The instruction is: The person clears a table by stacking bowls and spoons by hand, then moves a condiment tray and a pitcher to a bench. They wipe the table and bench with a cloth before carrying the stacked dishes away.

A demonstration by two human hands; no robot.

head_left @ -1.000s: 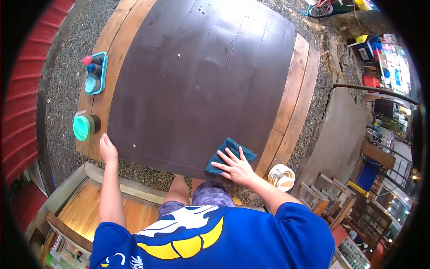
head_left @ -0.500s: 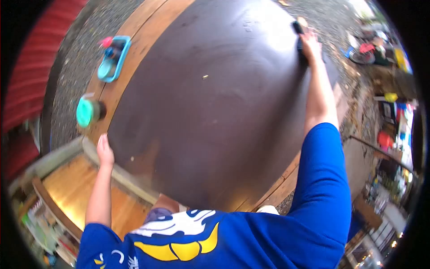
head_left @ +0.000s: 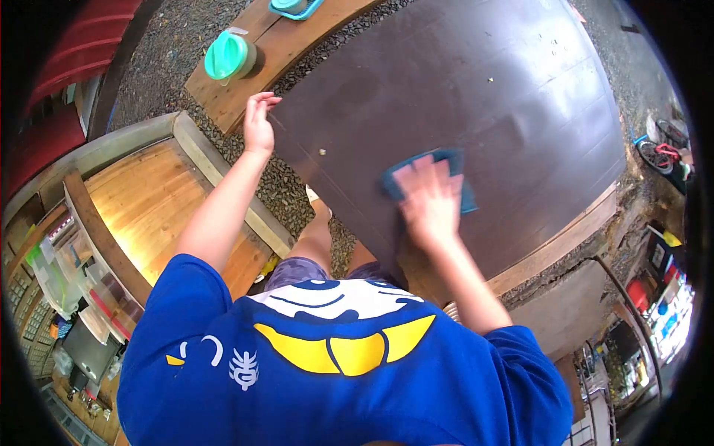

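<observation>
A dark brown sheet-like tabletop cover spreads in front of me, with small pale bits on it. My right hand lies on a blue cloth, pressing it to the cover near my side; its fingers are spread and blurred by motion. My left hand is at the cover's left corner, fingers apart and loosely bent, with the fingertips by the edge. Whether they touch the underside is hidden.
A wooden bench on the far left bears a green-lidded pitcher and a light-blue tray. Another wooden seat stands at my left. Gravel covers the ground. A bicycle is at the far right.
My right hand has brought the cloth from the cover's far right edge to its near middle. My left hand stays at the corner. The view has shifted, so the pitcher appears higher.
</observation>
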